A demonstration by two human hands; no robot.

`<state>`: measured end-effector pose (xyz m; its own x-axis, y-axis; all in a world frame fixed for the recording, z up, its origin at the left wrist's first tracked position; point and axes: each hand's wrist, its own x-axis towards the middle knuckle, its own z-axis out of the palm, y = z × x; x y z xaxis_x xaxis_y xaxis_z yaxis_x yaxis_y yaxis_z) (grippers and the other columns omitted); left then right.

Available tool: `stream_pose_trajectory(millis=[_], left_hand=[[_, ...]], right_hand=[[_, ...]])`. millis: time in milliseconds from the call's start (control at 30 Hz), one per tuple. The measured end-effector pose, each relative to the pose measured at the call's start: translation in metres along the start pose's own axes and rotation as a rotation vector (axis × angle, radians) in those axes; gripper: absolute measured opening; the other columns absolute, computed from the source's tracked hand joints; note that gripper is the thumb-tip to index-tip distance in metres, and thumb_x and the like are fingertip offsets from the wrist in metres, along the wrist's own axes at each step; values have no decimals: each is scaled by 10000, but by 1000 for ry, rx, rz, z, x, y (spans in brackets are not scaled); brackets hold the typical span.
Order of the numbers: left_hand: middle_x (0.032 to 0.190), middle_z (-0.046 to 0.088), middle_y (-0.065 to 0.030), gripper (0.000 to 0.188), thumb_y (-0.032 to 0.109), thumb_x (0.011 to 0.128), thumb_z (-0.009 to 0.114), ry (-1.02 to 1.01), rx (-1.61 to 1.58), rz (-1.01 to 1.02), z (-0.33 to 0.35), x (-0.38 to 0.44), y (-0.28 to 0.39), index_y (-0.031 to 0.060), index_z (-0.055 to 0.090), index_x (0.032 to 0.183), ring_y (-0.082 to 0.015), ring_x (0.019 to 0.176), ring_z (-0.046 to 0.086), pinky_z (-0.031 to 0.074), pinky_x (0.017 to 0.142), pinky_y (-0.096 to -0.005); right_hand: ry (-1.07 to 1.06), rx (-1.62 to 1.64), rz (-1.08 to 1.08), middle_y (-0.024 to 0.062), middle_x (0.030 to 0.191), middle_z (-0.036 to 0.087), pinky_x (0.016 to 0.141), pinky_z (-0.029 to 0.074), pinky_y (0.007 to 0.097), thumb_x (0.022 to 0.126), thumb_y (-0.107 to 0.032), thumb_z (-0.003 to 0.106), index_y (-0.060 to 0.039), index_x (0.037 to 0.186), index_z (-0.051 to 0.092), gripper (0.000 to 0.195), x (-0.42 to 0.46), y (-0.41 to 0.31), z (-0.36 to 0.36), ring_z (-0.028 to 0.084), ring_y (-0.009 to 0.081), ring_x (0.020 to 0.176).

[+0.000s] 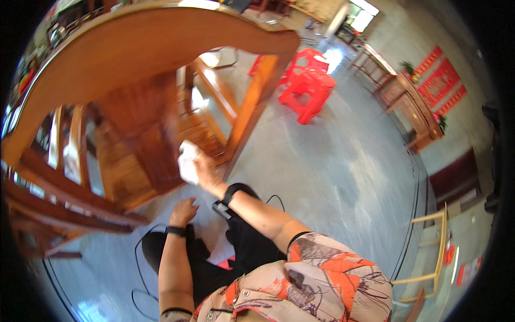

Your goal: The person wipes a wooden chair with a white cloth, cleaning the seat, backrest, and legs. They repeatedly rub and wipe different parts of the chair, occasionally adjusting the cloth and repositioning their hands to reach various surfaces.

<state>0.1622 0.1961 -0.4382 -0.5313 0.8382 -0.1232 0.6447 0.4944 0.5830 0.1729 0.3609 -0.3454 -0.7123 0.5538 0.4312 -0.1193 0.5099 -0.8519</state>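
A white cloth (188,163) is held in my right hand (208,173), close beside the lower back of a large varnished wooden chair (161,44). Whether the cloth touches the wood I cannot tell. The chair has a broad curved top rail, a wide dark centre panel (136,124) and a slanting side post (251,108). My left hand (184,212) hangs above my knee, nearer to me than the chair, with nothing in it and its fingers loosely apart. Both wrists wear black bands.
Red plastic stools (307,90) stand on the grey floor beyond the chair. Along the right wall are a wooden cabinet (414,108) and a light wooden frame (438,253). A black cable (136,253) loops by my legs. More wooden furniture (60,205) crowds the left.
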Motion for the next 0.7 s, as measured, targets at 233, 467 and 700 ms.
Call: stream_pose_trajectory(millis=[233, 467, 700], left_hand=[[1008, 685, -214, 301, 263, 856, 651, -3, -61, -58, -4, -2, 21, 98, 686, 1106, -418, 964, 641, 514, 819, -524], [965, 679, -226, 220, 228, 853, 656, 23, -87, -107, -7, -6, 29, 74, 667, 1010, -439, 926, 638, 515, 788, -532], [951, 688, -198, 245, 225, 870, 651, -27, -67, -78, -5, 1, 42, 86, 663, 1072, -416, 937, 642, 513, 803, -528]], right_hand=[[-8, 185, -182, 51, 980, 624, 809, 453, 304, 1047, -244, 454, 2, 1100, 603, 292, 67, -155, -65, 541, 130, 915], [77, 296, -410, -1, 916, 569, 760, 440, 287, 1028, -333, 519, -2, 1044, 555, 333, 136, -214, -29, 484, 89, 851], [80, 243, -393, 61, 983, 577, 819, 443, 336, 1054, -333, 431, -5, 1056, 514, 338, 115, -133, -1, 479, 145, 888]])
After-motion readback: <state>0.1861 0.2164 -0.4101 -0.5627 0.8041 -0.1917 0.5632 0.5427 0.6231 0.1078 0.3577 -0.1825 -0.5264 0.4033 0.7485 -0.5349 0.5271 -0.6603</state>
